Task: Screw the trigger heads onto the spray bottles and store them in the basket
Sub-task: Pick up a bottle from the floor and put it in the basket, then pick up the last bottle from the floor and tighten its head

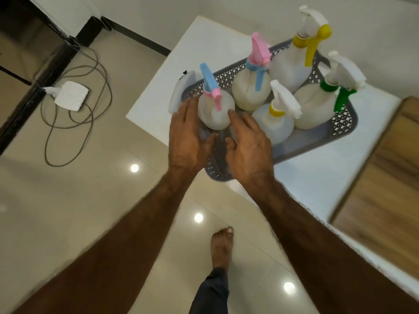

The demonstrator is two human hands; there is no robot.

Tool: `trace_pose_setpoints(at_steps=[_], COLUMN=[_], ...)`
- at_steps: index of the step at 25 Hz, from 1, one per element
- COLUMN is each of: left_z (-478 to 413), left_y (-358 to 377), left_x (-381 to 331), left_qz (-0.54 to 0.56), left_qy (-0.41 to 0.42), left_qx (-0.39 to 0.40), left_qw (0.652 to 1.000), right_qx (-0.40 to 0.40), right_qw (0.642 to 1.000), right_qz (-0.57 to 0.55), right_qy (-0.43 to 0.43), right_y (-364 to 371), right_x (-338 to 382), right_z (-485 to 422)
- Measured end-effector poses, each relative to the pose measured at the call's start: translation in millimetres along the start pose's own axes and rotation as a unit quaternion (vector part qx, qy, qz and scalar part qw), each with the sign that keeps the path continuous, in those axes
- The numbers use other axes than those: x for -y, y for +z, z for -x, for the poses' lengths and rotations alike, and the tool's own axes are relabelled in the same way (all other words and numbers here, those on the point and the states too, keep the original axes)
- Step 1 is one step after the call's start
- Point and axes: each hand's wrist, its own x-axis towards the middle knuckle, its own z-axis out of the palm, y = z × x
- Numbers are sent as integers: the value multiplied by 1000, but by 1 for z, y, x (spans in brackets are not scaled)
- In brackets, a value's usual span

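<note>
A grey perforated basket [317,139] stands on the white table [317,177]. Several spray bottles stand upright in it, each with a trigger head on. Nearest is a white bottle with a blue and pink head [215,109]. Behind it are one with a pink and blue head [251,91], a tall one with a yellow collar [292,64], a small clear one with a yellow collar [275,125], and one with a green collar [317,107]. My left hand [188,137] and my right hand [247,146] hover open on either side of the nearest bottle, fingers spread, holding nothing.
A white container [181,91] sits left of the basket at the table's edge. A wooden panel [381,189] lies on the right. On the tiled floor lie a white power strip [70,96] with a looped grey cable [68,137]. My bare foot [222,248] stands below.
</note>
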Motion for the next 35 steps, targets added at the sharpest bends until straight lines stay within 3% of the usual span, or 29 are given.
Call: trace_pose_setpoints(at_steps=[3, 8, 16, 20, 26, 31, 35], left_z=[59, 149, 314, 439, 627, 784, 885], left_y=[2, 37, 163, 245, 356, 457, 525], left_x=[-21, -85, -221, -263, -279, -238, -208], left_qz=[-13, -3, 25, -5, -32, -118, -186], left_qy=[47, 114, 234, 331, 465, 478, 441], left_qx=[-28, -1, 209, 309, 383, 528, 627], left_qw=[998, 993, 949, 892, 798, 692, 615], right_qx=[-19, -90, -220, -284, -353, -330, -306], right_qw=[999, 995, 960, 915, 835, 791, 766], right_qz=[-21, -34, -27, -24, -25, -5, 15], right_qy=[-24, -20, 172, 286, 421, 515, 565], right_y=[-19, -59, -146, -148, -96, -17, 42], right_x=[-22, -84, -277, -368, -492, -585, -636], right_z=[51, 140, 361, 505, 714, 860, 945])
